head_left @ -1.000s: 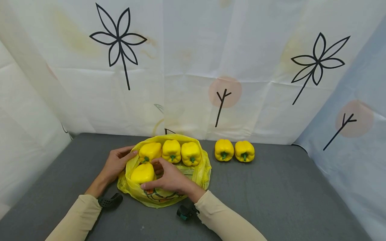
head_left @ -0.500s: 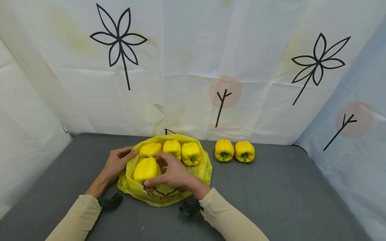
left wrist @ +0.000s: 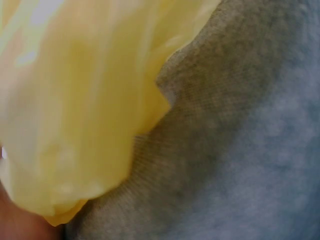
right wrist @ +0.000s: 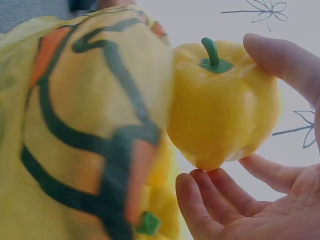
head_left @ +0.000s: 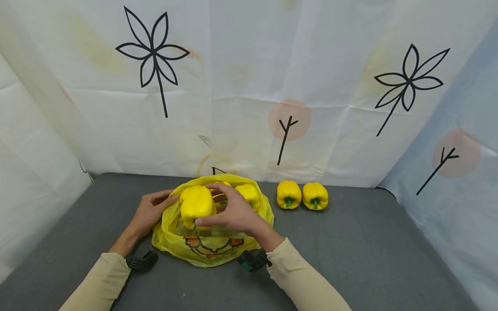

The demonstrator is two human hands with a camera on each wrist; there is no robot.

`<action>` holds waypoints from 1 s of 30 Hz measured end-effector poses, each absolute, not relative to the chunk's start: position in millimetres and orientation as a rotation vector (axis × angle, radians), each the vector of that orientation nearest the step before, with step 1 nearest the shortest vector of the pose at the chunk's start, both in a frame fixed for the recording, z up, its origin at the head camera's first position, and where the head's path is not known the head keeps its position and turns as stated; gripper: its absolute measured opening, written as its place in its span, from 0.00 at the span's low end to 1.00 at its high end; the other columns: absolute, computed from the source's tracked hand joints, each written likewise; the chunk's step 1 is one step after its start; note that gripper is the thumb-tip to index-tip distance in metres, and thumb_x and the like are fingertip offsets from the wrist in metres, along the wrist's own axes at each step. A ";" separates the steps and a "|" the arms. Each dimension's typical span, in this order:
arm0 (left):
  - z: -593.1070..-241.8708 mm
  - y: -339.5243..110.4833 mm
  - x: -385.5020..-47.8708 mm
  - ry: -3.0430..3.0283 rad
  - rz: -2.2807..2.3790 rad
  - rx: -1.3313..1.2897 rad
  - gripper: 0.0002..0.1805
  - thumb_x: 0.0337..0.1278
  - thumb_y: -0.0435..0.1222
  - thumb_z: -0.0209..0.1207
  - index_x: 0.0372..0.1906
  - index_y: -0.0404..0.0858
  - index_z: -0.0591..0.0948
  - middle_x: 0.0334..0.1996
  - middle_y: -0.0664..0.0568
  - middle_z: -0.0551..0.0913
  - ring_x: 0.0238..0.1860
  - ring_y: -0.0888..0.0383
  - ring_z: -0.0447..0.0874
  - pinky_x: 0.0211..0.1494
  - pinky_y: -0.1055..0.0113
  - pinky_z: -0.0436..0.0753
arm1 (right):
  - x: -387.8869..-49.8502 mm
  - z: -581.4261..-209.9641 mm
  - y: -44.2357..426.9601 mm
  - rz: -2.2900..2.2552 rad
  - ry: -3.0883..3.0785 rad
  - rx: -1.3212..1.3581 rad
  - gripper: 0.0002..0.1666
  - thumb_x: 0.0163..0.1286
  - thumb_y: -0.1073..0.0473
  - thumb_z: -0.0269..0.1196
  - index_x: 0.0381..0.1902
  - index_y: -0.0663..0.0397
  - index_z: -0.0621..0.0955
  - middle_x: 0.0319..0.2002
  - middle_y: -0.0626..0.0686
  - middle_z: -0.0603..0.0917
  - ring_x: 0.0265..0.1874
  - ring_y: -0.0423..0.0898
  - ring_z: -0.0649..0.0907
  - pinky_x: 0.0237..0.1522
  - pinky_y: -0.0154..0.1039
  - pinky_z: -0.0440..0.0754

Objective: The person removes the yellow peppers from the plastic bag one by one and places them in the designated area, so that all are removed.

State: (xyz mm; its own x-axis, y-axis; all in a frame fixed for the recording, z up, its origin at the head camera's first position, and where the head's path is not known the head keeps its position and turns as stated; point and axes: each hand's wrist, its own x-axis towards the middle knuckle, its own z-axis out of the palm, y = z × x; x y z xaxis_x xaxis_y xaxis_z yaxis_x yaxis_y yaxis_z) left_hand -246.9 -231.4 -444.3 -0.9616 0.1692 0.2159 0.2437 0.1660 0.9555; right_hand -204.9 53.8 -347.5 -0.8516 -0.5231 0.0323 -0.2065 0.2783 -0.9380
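A yellow bell pepper (head_left: 197, 205) is held over the mouth of a yellow plastic bag (head_left: 210, 255); my right hand (head_left: 240, 210) pinches it between thumb and fingers. The right wrist view has this pepper (right wrist: 225, 107) with its green stem up, the hand (right wrist: 270, 200) around its right side, and the printed bag (right wrist: 75, 130) to the left. Inside the bag, a pepper (head_left: 249, 194) and part of another show behind the hand. My left hand (head_left: 149, 215) grips the bag's left rim. Bag plastic (left wrist: 75, 110) fills the left part of the left wrist view.
Two yellow peppers (head_left: 289, 195) (head_left: 315, 196) stand side by side on the grey table (head_left: 350, 259), right of the bag. A white patterned curtain (head_left: 241, 65) hangs behind the table and along both sides.
The right hand has lifted the front-left pepper from inside the bag, moving it up and slightly right, so it now covers the pepper behind. The left hand stays on the rim.
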 end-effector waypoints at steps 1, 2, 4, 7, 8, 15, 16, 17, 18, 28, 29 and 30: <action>-444.5 -231.3 -247.0 -2.352 -1.947 -0.420 0.27 0.75 0.41 0.58 0.68 0.25 0.74 0.52 0.63 0.83 0.47 0.65 0.86 0.46 0.68 0.87 | -205.2 -346.4 55.0 -1.603 2.275 -0.672 0.48 0.59 0.54 0.77 0.74 0.51 0.68 0.63 0.51 0.73 0.58 0.47 0.77 0.62 0.47 0.79; -444.7 -231.2 -247.1 -2.351 -1.946 -0.423 0.27 0.75 0.40 0.58 0.68 0.25 0.74 0.52 0.63 0.83 0.46 0.64 0.86 0.46 0.68 0.87 | -205.3 -345.1 56.3 -1.608 2.280 -0.676 0.48 0.59 0.54 0.77 0.74 0.51 0.68 0.63 0.51 0.73 0.58 0.47 0.76 0.63 0.49 0.77; -445.1 -231.1 -247.4 -2.348 -1.945 -0.432 0.27 0.75 0.40 0.58 0.68 0.25 0.74 0.51 0.63 0.83 0.46 0.64 0.86 0.45 0.67 0.87 | -205.6 -342.7 58.7 -1.621 2.283 -0.685 0.49 0.59 0.54 0.77 0.75 0.52 0.68 0.63 0.52 0.73 0.58 0.47 0.77 0.65 0.51 0.76; -445.6 -230.9 -247.7 -2.349 -1.937 -0.440 0.27 0.75 0.40 0.58 0.68 0.25 0.74 0.51 0.63 0.83 0.46 0.64 0.86 0.45 0.67 0.87 | -206.0 -340.2 62.1 -1.646 2.271 -0.699 0.49 0.59 0.54 0.77 0.75 0.54 0.68 0.64 0.52 0.73 0.59 0.48 0.77 0.64 0.49 0.77; -445.7 -230.8 -247.9 -2.349 -1.933 -0.441 0.26 0.75 0.40 0.58 0.67 0.25 0.74 0.51 0.63 0.83 0.45 0.64 0.86 0.45 0.67 0.87 | -206.0 -339.4 63.1 -1.654 2.264 -0.703 0.49 0.59 0.55 0.77 0.75 0.53 0.68 0.64 0.52 0.73 0.59 0.48 0.77 0.63 0.48 0.77; -445.2 -231.5 -247.3 -2.358 -1.916 -0.445 0.26 0.76 0.40 0.58 0.67 0.25 0.75 0.50 0.65 0.83 0.45 0.64 0.86 0.44 0.67 0.87 | -204.6 -331.0 70.4 -1.693 2.236 -0.690 0.47 0.59 0.56 0.77 0.74 0.48 0.69 0.65 0.52 0.73 0.60 0.51 0.77 0.60 0.47 0.80; -445.2 -231.7 -246.9 -2.359 -1.914 -0.446 0.26 0.76 0.39 0.58 0.67 0.25 0.75 0.50 0.65 0.83 0.45 0.64 0.86 0.44 0.67 0.87 | -204.7 -329.9 72.4 -1.704 2.230 -0.690 0.47 0.59 0.56 0.77 0.74 0.48 0.69 0.65 0.52 0.72 0.60 0.52 0.77 0.60 0.47 0.79; -445.2 -232.0 -246.8 -2.360 -1.912 -0.446 0.26 0.76 0.39 0.58 0.67 0.25 0.75 0.50 0.66 0.83 0.45 0.64 0.86 0.44 0.67 0.87 | -204.8 -328.5 74.6 -1.715 2.222 -0.691 0.46 0.59 0.57 0.77 0.74 0.47 0.69 0.66 0.53 0.72 0.60 0.52 0.76 0.60 0.47 0.79; -445.3 -232.1 -246.7 -2.362 -1.910 -0.447 0.26 0.76 0.39 0.57 0.67 0.25 0.75 0.50 0.66 0.83 0.45 0.64 0.86 0.44 0.67 0.87 | -204.8 -327.1 77.1 -1.725 2.220 -0.699 0.46 0.60 0.57 0.76 0.74 0.47 0.69 0.66 0.53 0.72 0.61 0.53 0.76 0.61 0.48 0.79; -445.5 -233.1 -246.4 -2.350 -1.929 -0.477 0.26 0.77 0.39 0.56 0.68 0.24 0.73 0.51 0.67 0.83 0.46 0.64 0.86 0.45 0.67 0.87 | -207.9 -318.9 107.4 -1.741 2.257 -0.707 0.46 0.60 0.56 0.76 0.74 0.44 0.69 0.67 0.53 0.71 0.63 0.54 0.74 0.64 0.51 0.75; -445.6 -233.2 -246.4 -2.348 -1.931 -0.484 0.25 0.77 0.38 0.56 0.68 0.24 0.73 0.51 0.67 0.83 0.46 0.64 0.86 0.45 0.67 0.87 | -208.0 -318.4 110.9 -1.742 2.260 -0.707 0.46 0.60 0.56 0.76 0.74 0.44 0.69 0.67 0.53 0.71 0.63 0.54 0.74 0.64 0.51 0.75; -445.9 -233.4 -246.4 -2.347 -1.930 -0.489 0.25 0.77 0.38 0.56 0.68 0.24 0.73 0.51 0.67 0.83 0.46 0.64 0.86 0.45 0.67 0.87 | -208.3 -318.0 114.5 -1.747 2.258 -0.706 0.46 0.60 0.56 0.76 0.74 0.44 0.69 0.67 0.53 0.71 0.63 0.54 0.74 0.64 0.52 0.75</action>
State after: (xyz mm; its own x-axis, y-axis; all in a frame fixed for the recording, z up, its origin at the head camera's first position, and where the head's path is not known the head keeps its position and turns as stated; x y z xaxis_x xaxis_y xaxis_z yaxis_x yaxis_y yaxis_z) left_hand -246.4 -233.4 -445.9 -0.9474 0.2020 0.2481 0.2824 0.1639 0.9452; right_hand -208.3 114.5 -318.0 -0.8657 -0.4835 0.1294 -0.2465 0.1869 -0.9509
